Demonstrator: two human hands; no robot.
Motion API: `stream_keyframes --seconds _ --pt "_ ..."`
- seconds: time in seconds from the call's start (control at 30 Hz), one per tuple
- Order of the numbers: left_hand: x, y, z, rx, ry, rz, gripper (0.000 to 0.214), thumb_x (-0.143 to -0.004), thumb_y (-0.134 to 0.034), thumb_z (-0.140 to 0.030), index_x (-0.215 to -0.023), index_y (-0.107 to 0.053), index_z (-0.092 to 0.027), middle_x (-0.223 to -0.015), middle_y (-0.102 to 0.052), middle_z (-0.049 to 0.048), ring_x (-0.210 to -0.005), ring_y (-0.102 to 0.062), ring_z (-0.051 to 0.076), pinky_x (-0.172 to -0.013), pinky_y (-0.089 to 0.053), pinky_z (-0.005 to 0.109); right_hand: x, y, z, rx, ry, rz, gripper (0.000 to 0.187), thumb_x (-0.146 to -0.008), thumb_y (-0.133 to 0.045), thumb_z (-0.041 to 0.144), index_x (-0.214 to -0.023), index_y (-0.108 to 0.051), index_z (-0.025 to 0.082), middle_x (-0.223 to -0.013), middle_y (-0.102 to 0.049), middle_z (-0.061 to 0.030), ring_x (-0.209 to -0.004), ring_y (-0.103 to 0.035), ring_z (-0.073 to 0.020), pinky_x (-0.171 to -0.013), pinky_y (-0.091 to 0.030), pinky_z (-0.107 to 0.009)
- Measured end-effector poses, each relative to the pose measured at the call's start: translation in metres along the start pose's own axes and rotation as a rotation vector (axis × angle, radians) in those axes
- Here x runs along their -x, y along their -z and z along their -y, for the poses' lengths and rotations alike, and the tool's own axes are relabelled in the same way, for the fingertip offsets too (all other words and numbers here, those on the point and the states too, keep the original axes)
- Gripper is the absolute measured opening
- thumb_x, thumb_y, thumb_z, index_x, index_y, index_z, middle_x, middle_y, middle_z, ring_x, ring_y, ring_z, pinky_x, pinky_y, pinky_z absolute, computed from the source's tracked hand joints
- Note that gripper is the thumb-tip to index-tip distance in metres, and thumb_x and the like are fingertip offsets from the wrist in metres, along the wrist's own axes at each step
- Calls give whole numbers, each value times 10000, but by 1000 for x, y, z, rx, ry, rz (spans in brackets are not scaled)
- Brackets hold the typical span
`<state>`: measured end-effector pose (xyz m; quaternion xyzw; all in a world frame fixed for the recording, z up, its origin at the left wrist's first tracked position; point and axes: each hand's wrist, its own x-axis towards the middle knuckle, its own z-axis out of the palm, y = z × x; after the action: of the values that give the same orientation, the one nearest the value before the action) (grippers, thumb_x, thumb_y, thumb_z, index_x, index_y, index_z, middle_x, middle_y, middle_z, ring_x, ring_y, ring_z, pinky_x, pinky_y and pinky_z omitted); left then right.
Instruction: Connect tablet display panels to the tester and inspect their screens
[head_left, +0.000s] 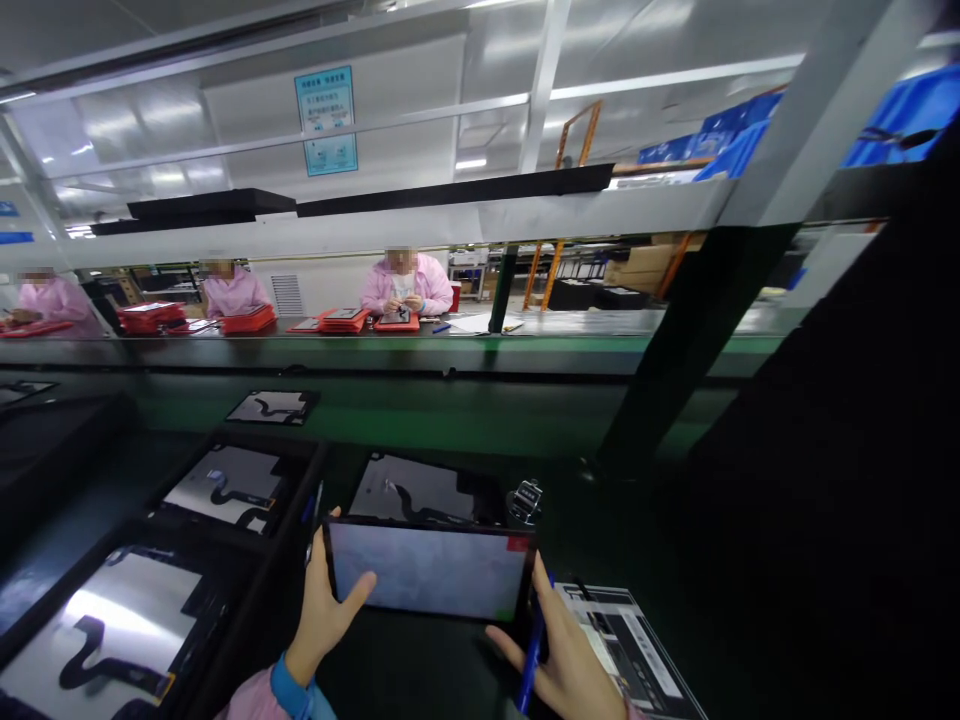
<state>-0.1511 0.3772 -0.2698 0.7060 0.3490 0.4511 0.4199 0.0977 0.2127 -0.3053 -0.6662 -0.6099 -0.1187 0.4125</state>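
Note:
A lit tablet screen [427, 570] is held up in front of me, its face a pale, cloudy grey with a red patch and a green patch at the right corners. My left hand [330, 605] grips its left end, with the thumb over the front. At the right end, my right hand [562, 650] has its index finger along the edge and its thumb just below the lower corner. A blue pen [531, 655] is also in that hand. Fingers behind the screen are hidden. Just beyond lies another display panel [427, 490], back up, with a dark flex cable.
Display panels [127, 610] lie in black trays [262, 580] at left; another panel [274, 407] lies farther back. A small metal-looking piece [525, 500] and a printed sheet [637, 650] are at right. A dark post [660, 370] rises there. Co-workers [409, 285] sit across.

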Motion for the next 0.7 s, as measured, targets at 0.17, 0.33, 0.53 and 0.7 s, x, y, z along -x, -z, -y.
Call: stream_keyframes --seconds 0.17,0.33,0.53,0.7 --pt "0 0 -5 -88 -6 11 855 -761 -719 -365 -1450 -234 -219 -1499 -334 161 -1362 -361 320 -1109 -324 484 -2 -1 0 -20 -19 35 849 -924 -492 456 -1533 19 156 -1314 -549 -214 -1138 -601 -335 -861 -568 -429" --pt "-2 1 -8 -47 0 22 848 -777 -707 -374 -1464 -235 -217 -1516 -332 150 -1390 -317 311 -1134 -279 484 -4 2 0 -112 -57 36 873 -902 -548 430 -1536 4 196 -1386 -499 -188 -1198 -557 -330 -921 -537 -446" --pt "-21 7 -15 227 223 26 562 -921 -460 -523 -1415 -392 -264 -1537 -333 66 -1429 -232 242 -1157 -238 407 -27 20 10 -531 -404 -17 544 -946 -480 400 -1452 -384 224 -1380 -535 -92 -1277 -486 -278 -1062 -419 -440" --pt "-35 14 -36 150 225 -2 458 -873 -555 -522 -1186 -623 -194 -1159 -680 101 -1031 -651 279 -861 -542 370 -27 30 18 -524 -653 -198 531 -822 -621 505 -1289 -598 255 -1279 -624 -49 -1177 -575 -323 -991 -497 -437"
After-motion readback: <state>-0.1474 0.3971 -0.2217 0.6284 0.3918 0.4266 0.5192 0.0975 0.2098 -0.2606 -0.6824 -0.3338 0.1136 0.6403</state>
